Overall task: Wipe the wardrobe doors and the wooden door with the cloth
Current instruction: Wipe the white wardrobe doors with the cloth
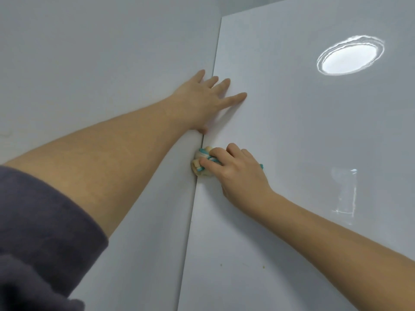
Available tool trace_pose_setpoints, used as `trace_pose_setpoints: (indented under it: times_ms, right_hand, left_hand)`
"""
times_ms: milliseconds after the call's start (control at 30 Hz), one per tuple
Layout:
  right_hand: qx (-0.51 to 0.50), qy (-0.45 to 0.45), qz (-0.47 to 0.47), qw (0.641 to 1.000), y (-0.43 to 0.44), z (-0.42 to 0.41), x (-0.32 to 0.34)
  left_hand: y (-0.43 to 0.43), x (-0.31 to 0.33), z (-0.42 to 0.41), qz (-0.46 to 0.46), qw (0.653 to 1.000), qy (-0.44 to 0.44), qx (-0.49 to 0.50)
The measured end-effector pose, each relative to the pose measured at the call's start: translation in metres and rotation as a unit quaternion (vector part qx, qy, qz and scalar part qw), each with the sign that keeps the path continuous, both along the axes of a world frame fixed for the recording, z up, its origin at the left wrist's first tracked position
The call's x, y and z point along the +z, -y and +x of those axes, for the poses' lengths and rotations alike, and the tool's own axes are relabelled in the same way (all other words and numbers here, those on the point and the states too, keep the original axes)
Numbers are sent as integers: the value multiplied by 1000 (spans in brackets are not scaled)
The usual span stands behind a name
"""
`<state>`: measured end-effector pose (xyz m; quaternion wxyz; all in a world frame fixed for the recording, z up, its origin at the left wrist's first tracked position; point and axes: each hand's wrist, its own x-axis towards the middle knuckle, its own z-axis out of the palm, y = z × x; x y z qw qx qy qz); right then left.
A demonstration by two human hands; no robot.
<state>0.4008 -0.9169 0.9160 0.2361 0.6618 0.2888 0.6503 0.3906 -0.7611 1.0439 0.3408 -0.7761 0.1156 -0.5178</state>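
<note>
Two glossy white wardrobe doors fill the view: the left door (89, 63) and the right door (303, 142), which stands slightly ajar along the seam between them. My left hand (206, 97) lies flat with straight fingers across that seam, high up. Just below it my right hand (235, 171) grips a bunched cloth (201, 162), cream with teal stripes, and presses it against the right door's left edge. Most of the cloth is hidden under my fingers. No wooden door is in view.
A round ceiling lamp's reflection (350, 56) shines on the right door, with a fainter window-like reflection (344, 191) lower down. Two small yellowish specks (261, 267) mark the right door's lower part. My dark grey sleeve (40, 243) fills the bottom left.
</note>
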Motion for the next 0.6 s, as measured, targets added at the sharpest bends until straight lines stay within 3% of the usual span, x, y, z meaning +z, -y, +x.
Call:
trace_pose_setpoints:
  times_ms: [267, 333, 467, 600]
  right_hand:
    - [-38, -121, -177, 976, 11, -8, -40]
    - [-41, -106, -171, 979, 14, -9, -31]
    - [-1, -63, -68, 996, 17, -12, -6]
    - [-7, -97, -168, 981, 20, -16, -59]
  left_hand:
    - [-2, -7, -6, 10, 1000, -15, 0]
    - [-1, -11, -7, 2, 1000, -22, 2]
    - [1, -15, -7, -6, 1000, -21, 1]
    - [1, -19, -6, -21, 999, -26, -17]
